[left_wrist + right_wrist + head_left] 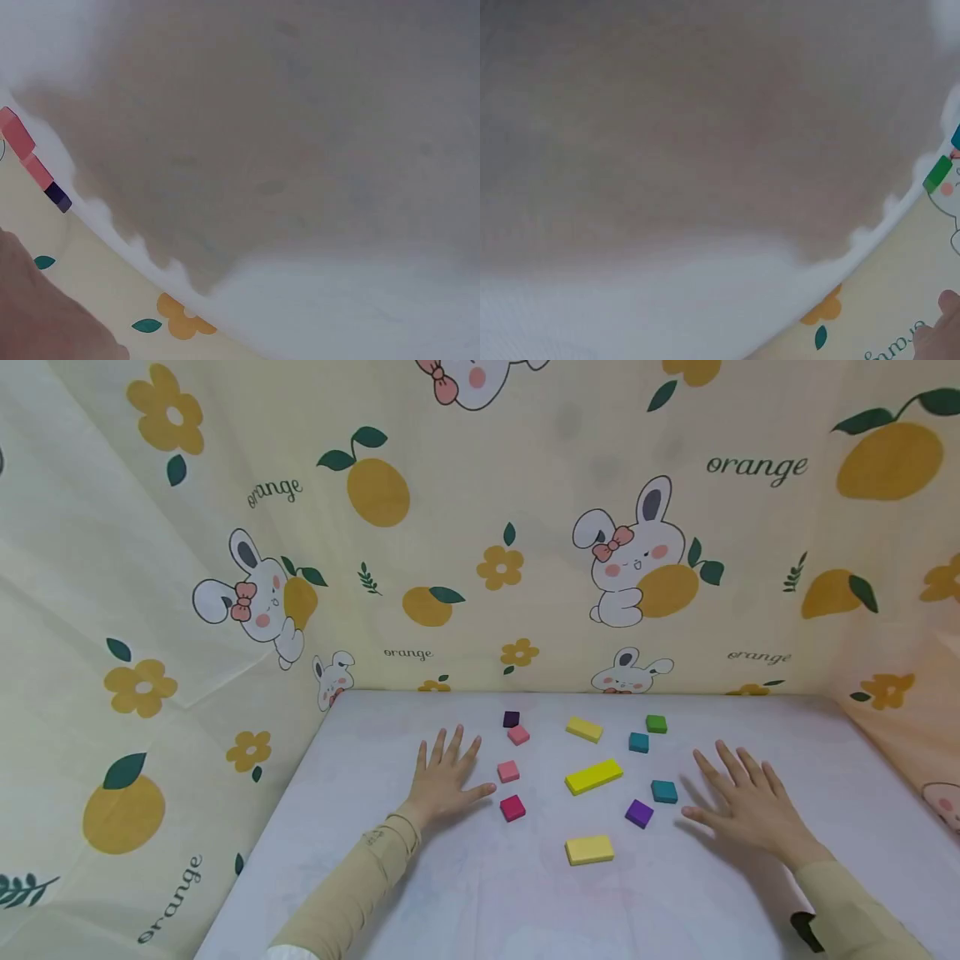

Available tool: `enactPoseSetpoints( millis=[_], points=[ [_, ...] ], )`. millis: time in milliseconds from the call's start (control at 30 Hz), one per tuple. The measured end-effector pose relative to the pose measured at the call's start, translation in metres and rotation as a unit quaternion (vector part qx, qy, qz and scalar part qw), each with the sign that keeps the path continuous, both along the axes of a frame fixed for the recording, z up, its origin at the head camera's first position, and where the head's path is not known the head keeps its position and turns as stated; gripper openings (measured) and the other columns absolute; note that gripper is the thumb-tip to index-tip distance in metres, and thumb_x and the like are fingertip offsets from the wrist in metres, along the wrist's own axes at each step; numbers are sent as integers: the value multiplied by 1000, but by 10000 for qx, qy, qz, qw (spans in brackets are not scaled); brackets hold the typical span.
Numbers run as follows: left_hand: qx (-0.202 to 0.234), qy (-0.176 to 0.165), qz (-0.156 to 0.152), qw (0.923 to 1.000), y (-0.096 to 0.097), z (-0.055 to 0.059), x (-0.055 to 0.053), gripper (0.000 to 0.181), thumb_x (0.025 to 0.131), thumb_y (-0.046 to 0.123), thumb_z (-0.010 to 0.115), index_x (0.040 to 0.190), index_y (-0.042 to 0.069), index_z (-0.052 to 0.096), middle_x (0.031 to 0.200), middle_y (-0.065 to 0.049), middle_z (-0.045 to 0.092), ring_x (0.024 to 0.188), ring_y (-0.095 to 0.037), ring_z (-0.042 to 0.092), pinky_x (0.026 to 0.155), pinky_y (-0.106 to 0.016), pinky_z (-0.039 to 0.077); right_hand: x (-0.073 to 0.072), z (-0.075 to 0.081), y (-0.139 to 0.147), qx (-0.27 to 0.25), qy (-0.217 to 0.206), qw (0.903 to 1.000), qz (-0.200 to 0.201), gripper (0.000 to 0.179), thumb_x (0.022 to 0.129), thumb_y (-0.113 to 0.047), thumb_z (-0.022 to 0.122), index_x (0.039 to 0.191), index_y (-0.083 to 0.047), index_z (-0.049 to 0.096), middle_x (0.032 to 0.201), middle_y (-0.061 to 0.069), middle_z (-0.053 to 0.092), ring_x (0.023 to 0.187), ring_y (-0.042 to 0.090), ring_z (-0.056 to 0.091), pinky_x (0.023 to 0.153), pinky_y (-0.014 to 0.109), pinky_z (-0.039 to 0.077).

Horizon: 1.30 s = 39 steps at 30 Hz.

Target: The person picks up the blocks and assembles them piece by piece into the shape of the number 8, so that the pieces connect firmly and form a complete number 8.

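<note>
Over the table's left side my left hand (442, 783) is spread with straight fingers and holds nothing. Its thumb points at a pink block (508, 772) and a crimson block (513, 808). On the other side my right hand (750, 806) is likewise spread and bare, its shadow falling on the table. Nearest to it lie a teal block (664, 792) and a purple block (639, 814). Between the hands are a bright yellow bar (594, 777) and a pale yellow block (589, 850). In the left wrist view, part of the hand (45, 315) shows at the lower left.
Farther back lie a dark purple block (512, 719), another pink block (518, 735), a yellow bar (584, 729), a second teal block (638, 742) and a green block (656, 724). A curtain (450, 552) printed with rabbits and oranges rises behind the white table (480, 910).
</note>
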<state>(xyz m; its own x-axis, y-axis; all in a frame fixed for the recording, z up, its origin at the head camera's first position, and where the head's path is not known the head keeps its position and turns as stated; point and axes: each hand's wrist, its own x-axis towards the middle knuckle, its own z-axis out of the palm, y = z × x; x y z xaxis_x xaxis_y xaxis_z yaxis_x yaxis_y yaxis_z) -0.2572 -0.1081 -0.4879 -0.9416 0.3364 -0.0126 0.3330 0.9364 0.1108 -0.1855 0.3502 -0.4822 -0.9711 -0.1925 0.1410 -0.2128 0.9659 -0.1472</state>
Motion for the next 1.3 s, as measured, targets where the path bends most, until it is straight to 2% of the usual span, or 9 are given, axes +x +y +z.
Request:
enactPoseSetpoints(
  millis=[100, 267, 333, 400, 533, 700, 967, 1133, 1300],
  points=[
    [47, 59, 37, 10000, 1, 0, 0, 85, 82, 76, 33, 149, 33, 5, 159, -3, -5, 146, -32, -5, 113, -59, -1, -2, 2, -1, 63, 159, 9998, 32, 91, 83, -64, 51, 151, -25, 6, 156, 21, 4, 139, 50, 7, 107, 66, -2],
    [199, 285, 148, 9993, 2, -1, -3, 82, 85, 73, 34, 150, 30, 9, 159, -5, 2, 146, -31, 2, 114, -57, 2, -6, 7, -6, 90, 547, 9983, 176, 86, 85, -57, 55, 151, -23, 11, 154, 22, 14, 138, 47, 16, 113, 55, -9],
    [281, 466, 145, 9984, 4, 1, -4, 79, 86, 70, 35, 150, 27, 14, 158, -7, 9, 146, -31, 8, 114, -56, 7, -8, 10, -9, 47, 868, 9957, 308, 84, 84, -51, 60, 150, -20, 17, 151, 22, 24, 134, 45, 24, 115, 53, -3],
    [316, 680, 98, 9971, 6, 3, -6, 77, 88, 67, 37, 149, 23, 21, 156, -9, 18, 144, -31, 17, 114, -54, 13, -11, 13, -12, -17, 1206, 9918, 425, 82, 83, -45, 64, 148, -17, 24, 146, 23, 33, 129, 45, 33, 114, 55, 11],
    [485, 984, -56, 9939, 15, 11, -8, 71, 90, 60, 42, 144, 14, 35, 150, -12, 34, 138, -29, 32, 110, -51, 27, -18, 23, -23, -345, 1427, 9881, 464, 76, 82, -41, 66, 145, -13, 33, 138, 23, 43, 120, 44, 41, 99, 58, 33],
    [801, 1049, -268, 9909, 35, 21, -9, 61, 91, 52, 48, 136, 11, 46, 138, -11, 48, 128, -26, 46, 102, -46, 39, -27, 32, -42, -573, 1100, 9917, 331, 68, 85, -37, 65, 139, -4, 41, 137, 22, 45, 122, 42, 42, 94, 59, 39],
    [759, 1280, -547, 9874, 73, 16, -7, 52, 90, 53, 49, 123, 13, 54, 117, -3, 62, 104, -19, 60, 87, -35, 49, -45, 33, -66, -690, 380, 9953, 558, 62, 88, -36, 61, 137, -1, 43, 138, 23, 44, 125, 43, 40, 95, 58, 40],
    [956, 908, -506, 9900, 95, 15, -2, 56, 89, 52, 52, 129, 13, 52, 123, -3, 61, 109, -19, 59, 87, -37, 49, -58, 27, -76, -700, -196, 9949, 704, 61, 89, -32, 61, 139, -4, 41, 139, 25, 42, 125, 45, 40, 94, 60, 39],
    [836, 671, -532, 9928, 115, 11, 3, 55, 86, 54, 56, 125, 15, 57, 117, -1, 63, 105, -15, 59, 83, -34, 46, -66, 17, -85, -615, -344, 9929, 954, 53, 85, -22, 66, 133, -4, 49, 129, 24, 51, 116, 42, 49, 93, 57, 42]
  ],
)
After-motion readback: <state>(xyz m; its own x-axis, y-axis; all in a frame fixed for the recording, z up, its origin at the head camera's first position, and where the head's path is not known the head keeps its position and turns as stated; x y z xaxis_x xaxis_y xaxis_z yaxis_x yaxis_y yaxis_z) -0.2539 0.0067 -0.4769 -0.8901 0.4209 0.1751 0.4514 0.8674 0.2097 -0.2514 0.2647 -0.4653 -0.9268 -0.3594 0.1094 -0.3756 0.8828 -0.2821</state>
